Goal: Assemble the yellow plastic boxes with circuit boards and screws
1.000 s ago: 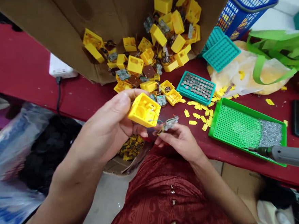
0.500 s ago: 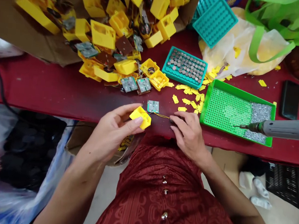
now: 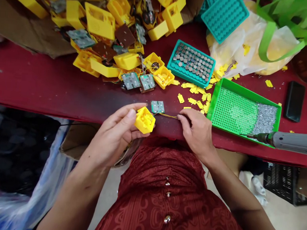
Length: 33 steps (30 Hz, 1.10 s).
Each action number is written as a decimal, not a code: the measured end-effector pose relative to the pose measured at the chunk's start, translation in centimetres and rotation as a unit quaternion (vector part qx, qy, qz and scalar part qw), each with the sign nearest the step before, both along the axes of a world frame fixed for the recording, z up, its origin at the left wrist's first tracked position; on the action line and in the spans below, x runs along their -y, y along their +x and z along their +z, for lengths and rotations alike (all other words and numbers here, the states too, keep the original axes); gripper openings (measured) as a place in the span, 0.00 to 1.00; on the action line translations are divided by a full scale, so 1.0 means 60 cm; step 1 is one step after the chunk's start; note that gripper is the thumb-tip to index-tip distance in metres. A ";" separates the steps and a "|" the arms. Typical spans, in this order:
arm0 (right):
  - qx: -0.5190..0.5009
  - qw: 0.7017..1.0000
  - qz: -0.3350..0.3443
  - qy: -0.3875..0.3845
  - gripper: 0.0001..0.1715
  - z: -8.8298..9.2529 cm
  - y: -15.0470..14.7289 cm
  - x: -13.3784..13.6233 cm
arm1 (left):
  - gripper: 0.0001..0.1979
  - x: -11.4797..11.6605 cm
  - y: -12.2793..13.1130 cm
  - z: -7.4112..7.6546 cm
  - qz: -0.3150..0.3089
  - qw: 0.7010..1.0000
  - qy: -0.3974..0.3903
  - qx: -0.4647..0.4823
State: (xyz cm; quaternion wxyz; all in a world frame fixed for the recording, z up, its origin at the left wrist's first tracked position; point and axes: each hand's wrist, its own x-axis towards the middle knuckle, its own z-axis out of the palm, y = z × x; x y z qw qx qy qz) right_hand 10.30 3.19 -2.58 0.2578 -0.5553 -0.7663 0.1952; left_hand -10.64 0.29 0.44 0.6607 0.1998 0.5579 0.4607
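Head view, left hand point(image 3: 117, 128) closed around yellow case point(image 3: 145, 121), right hand point(image 3: 198, 133) pinching wires point(image 3: 169, 116)

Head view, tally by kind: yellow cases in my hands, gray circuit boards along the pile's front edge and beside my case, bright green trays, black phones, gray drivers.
Yellow case, in left hand: 1
Circuit boards: 3
Green tray: 1
Black phone: 1
Gray driver: 1
Total: 7
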 end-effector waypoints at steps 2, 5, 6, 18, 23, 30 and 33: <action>0.030 0.999 -0.006 0.016 0.12 0.006 0.001 -0.002 | 0.15 -0.001 -0.001 -0.001 0.002 1.000 -0.004 -0.010; 0.047 0.998 0.002 0.037 0.13 0.010 0.007 -0.002 | 0.15 -0.003 -0.001 -0.004 0.008 1.000 -0.024 0.006; 0.056 0.998 0.014 0.032 0.14 0.010 0.009 -0.002 | 0.14 -0.004 -0.001 -0.005 0.011 0.999 -0.031 0.018; 0.161 0.979 0.125 -0.001 0.17 0.007 0.033 -0.024 | 0.11 -0.002 0.005 -0.002 -0.001 0.991 -0.075 0.114; 0.195 0.970 0.146 -0.005 0.18 0.010 0.037 -0.036 | 0.10 -0.004 0.007 -0.005 -0.015 0.988 -0.076 0.136; -0.075 0.996 0.024 -0.044 0.06 0.043 0.019 -0.015 | 0.09 0.000 0.026 -0.005 -0.010 0.974 -0.069 0.214; -0.220 0.967 -0.010 -0.130 0.04 0.058 0.002 0.004 | 0.10 0.002 0.041 -0.005 0.002 0.969 -0.054 0.241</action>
